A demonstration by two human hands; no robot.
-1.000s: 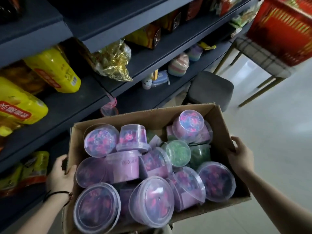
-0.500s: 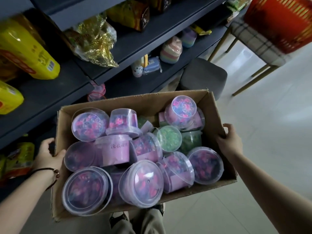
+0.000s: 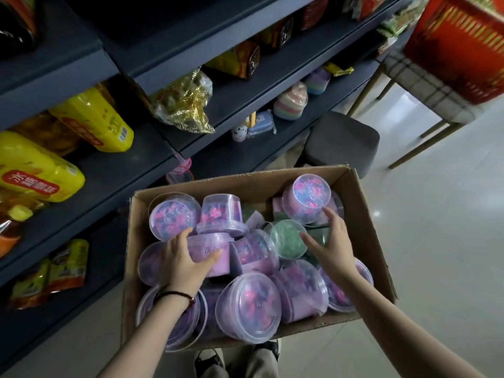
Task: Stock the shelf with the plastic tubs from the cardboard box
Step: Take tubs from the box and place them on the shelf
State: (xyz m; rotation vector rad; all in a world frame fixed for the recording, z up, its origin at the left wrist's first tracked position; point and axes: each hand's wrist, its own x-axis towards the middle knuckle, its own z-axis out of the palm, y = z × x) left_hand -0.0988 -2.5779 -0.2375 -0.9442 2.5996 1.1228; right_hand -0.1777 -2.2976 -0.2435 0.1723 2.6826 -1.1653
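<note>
An open cardboard box (image 3: 362,203) sits low in front of me, full of several clear plastic tubs with pink, purple and green contents. My left hand (image 3: 181,261) is inside the box, its fingers wrapped around a purple labelled tub (image 3: 215,252) lying on its side. My right hand (image 3: 331,245) hovers with spread fingers over a green tub (image 3: 286,237), fingertips next to a pink-and-blue tub (image 3: 306,197). The dark shelf (image 3: 114,170) stands to the left of the box. One pink tub (image 3: 180,170) stands on a lower shelf just behind the box.
Yellow bags (image 3: 32,170) and a gold foil pack (image 3: 182,105) fill the upper shelves. Pastel stacks (image 3: 290,100) and small items sit on a lower shelf. A grey stool (image 3: 341,143), a checked chair (image 3: 425,88) with a red box (image 3: 458,45) stand on the tiled floor at right.
Both hands have let go of the box sides and moved inside it. The left hand has closed around the purple tub; the right hand reaches over the green tub.
</note>
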